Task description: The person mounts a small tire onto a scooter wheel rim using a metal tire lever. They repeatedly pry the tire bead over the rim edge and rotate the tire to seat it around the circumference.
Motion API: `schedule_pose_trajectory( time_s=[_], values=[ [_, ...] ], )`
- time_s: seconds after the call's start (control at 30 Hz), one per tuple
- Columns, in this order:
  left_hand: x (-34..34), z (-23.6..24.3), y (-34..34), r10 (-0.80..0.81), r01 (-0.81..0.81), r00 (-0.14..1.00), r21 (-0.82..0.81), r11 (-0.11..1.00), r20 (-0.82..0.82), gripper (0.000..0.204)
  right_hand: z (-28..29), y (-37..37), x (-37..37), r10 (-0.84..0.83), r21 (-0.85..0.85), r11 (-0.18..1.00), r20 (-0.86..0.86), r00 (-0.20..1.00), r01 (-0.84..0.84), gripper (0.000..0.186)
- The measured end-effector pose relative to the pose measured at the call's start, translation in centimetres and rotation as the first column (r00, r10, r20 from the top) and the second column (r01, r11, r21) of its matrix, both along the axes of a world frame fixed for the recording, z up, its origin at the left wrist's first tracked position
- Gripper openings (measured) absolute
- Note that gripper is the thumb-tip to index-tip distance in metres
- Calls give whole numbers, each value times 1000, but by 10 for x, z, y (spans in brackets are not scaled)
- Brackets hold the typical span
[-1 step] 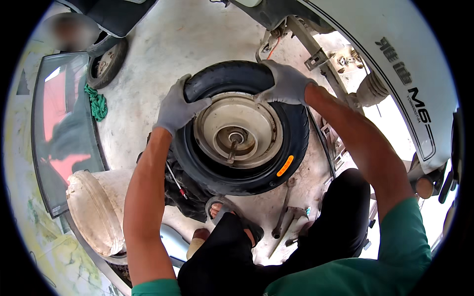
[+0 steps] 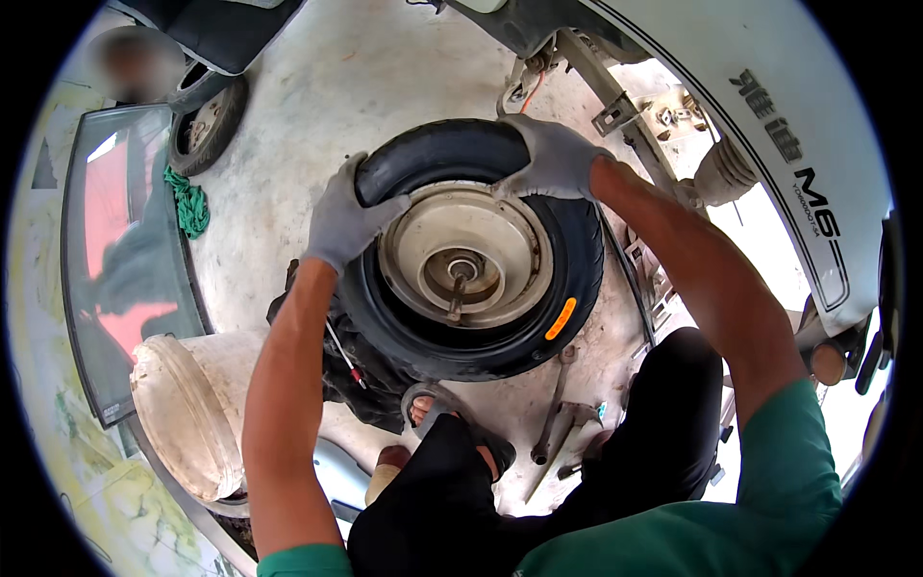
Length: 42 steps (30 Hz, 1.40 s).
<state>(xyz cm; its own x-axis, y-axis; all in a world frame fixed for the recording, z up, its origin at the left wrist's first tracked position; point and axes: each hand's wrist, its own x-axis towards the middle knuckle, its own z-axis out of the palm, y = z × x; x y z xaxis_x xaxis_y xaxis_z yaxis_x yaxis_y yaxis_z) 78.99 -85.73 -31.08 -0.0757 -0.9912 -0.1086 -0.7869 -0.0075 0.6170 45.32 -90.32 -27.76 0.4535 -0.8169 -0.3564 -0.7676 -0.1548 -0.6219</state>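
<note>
A black tyre [image 2: 437, 154] lies before me with a pale metal wheel hub [image 2: 409, 240] in its opening. A short axle [image 2: 457, 306] sticks up from the hub's middle. A dark gap shows between hub and tyre on the lower left side, and an orange label [image 2: 561, 318] sits on the sidewall. My left hand [image 2: 346, 216], in a grey glove, grips the tyre's upper left, thumb reaching to the hub's edge. At the upper right my gloved right hand [image 2: 550, 162] clasps the tyre likewise, fingers over the tread. The fingertips beyond the tyre are partly hidden.
A white vehicle panel [image 2: 702, 72] rises at the right. Leftward are a glass pane [image 2: 125, 226], a white bucket [image 2: 187, 418], a green cloth [image 2: 188, 204] and another wheel [image 2: 216, 130]. A screwdriver [image 2: 356, 373] and a wrench [image 2: 553, 409] lie nearby. Another person [image 2: 135, 62] is at upper left.
Hardly anything differs: the tyre and hub have shifted very slightly to the right. Both hands keep their hold on the tyre.
</note>
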Motion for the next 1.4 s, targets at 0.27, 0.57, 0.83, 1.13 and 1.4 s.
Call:
schedule_pose_trajectory(
  time_s=[0.27,0.57,0.83,1.13,1.4],
  values=[
    [9,-27,54,248,-255,957,-30,967,-148,94,15,22,33,-172,-338,935,-167,971,108,110],
    [12,-36,68,319,-328,942,-72,942,-108,89,-2,129,7,-608,-260,776,-68,791,575,110],
    [-23,-77,177,675,-600,676,310,737,-295,91,18,41,20,-93,-473,881,-159,983,7,98],
    [-8,-82,184,663,-439,695,564,699,-280,92,28,29,40,2,-483,867,-237,972,-119,90],
    [-5,-82,174,594,-548,791,601,581,148,110,33,29,43,13,-451,881,-275,961,-141,96]
  ],
)
